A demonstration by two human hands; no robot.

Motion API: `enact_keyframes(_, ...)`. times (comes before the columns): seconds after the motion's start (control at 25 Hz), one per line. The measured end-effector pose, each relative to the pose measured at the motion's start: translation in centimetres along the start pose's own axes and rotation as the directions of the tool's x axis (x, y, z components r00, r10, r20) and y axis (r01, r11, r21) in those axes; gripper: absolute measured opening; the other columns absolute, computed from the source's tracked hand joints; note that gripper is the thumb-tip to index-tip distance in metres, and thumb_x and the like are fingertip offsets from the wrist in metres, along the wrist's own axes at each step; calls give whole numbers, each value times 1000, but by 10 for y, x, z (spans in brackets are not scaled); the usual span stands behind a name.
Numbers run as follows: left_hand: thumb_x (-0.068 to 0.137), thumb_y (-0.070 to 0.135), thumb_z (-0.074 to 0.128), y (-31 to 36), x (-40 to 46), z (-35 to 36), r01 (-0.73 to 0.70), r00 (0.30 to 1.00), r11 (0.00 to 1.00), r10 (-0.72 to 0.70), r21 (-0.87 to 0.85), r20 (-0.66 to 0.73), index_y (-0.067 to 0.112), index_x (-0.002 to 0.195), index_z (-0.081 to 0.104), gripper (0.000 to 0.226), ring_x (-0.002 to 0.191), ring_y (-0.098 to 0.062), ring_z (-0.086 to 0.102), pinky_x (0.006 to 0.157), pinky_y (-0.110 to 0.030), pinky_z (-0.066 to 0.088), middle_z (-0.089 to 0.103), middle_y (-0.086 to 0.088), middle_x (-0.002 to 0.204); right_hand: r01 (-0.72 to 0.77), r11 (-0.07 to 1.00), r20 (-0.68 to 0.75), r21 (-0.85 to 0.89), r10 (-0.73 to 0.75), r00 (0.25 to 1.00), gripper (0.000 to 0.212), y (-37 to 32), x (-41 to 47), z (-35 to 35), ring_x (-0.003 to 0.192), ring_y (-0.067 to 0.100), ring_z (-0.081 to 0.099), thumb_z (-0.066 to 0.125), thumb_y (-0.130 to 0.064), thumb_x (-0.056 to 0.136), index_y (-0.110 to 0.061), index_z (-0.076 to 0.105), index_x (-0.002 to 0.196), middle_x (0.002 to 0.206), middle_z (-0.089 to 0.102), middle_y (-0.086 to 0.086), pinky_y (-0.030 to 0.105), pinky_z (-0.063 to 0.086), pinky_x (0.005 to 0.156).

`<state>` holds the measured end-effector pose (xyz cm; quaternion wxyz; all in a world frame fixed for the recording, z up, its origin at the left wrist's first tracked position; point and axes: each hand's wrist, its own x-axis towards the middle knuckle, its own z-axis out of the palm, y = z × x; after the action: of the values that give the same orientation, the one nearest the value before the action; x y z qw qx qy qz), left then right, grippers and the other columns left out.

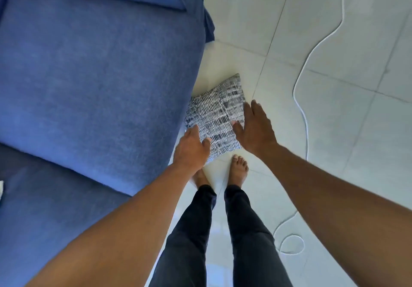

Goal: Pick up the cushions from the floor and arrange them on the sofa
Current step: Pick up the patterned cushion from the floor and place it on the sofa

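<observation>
Lying on the tiled floor (334,112) against the blue sofa (93,85) front: one black-and-white patterned cushion (217,117). Left hand (191,150) and right hand (255,130) flank the cushion's near corners, fingers spread and unclosed, seemingly positioned for a two-sided lift. White cord (303,99) trails beyond the cushion, away from the sofa.

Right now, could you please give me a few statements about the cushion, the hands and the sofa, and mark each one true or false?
1. The patterned cushion lies on the tiled floor beside the blue sofa. True.
2. Both hands are on the same side of the cushion. False: the left hand is at its near left corner, the right hand at its right edge.
3. The cushion is plain red. False: it has a dark and white pattern.
4. A white cord trails across the floor. True.
5. The person wears shoes. False: the feet are bare.
</observation>
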<state>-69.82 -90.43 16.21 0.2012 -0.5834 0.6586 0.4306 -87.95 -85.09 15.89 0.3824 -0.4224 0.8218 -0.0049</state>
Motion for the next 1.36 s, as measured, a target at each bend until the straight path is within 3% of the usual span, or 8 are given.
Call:
enact_keyframes(0.28,111,35,48,-55,149,101,167,986,983,-168,-77,-10,5,166,28,66,160,-33,32,128,-41,26,33,-18,173,33,999,86,-33,-30,996,79,80,145,120,160,39,13,48,-47,105,-2,19,163,172,16,25,54,22,128)
enact_keyframes(0.44,106,47,56,-83,214,144,278,956,932,-293,-233,-31,7,166,29,77,157,-36,35,125,-43,33,34,-18,172,29,1000,82,-9,-28,996,100,111,204,176,155,41,28,35,-73,87,-5,31,159,166,33,24,57,31,123)
enact_keyframes(0.68,80,70,78,-112,277,164,483,841,563,-512,-671,175,12,168,23,118,159,-33,32,126,-48,31,30,-10,175,-211,921,44,328,209,977,124,143,260,221,147,33,45,62,-94,64,-18,35,158,160,47,10,52,39,121)
enact_keyframes(0.8,77,63,85,-111,284,165,465,856,474,-454,-748,245,17,167,29,115,162,-32,26,128,-56,21,28,-6,176,-382,756,181,532,340,923,122,142,264,210,121,26,65,79,-88,49,-14,54,141,137,67,4,42,51,108)
enact_keyframes(0.92,77,55,89,-95,265,156,432,877,450,-413,-782,247,18,164,37,107,159,-31,31,127,-52,22,37,-5,173,-405,656,225,637,344,912,60,138,247,185,84,15,64,89,-60,70,-15,65,101,99,69,-3,29,46,84)
enact_keyframes(1.0,78,51,90,-80,244,144,413,888,446,-391,-794,242,18,161,42,101,158,-30,35,125,-50,24,43,-3,169,-354,636,172,685,331,928,41,137,227,160,65,11,63,91,-52,72,-20,66,79,72,68,-9,25,45,72)
enact_keyframes(1.12,85,43,87,-45,195,117,420,888,432,-375,-798,265,16,163,36,97,159,-29,31,127,-52,21,38,-3,172,-322,620,127,716,338,932,47,127,184,103,34,-1,44,91,-43,77,-22,52,61,37,50,-16,15,38,48)
enact_keyframes(1.36,89,29,85,22,91,49,356,924,470,-305,-808,231,11,148,53,70,140,-20,51,120,-41,32,62,0,142,-236,652,-1,720,342,940,48,94,86,-24,26,-4,37,88,-37,82,-27,44,63,34,42,-17,12,29,37)
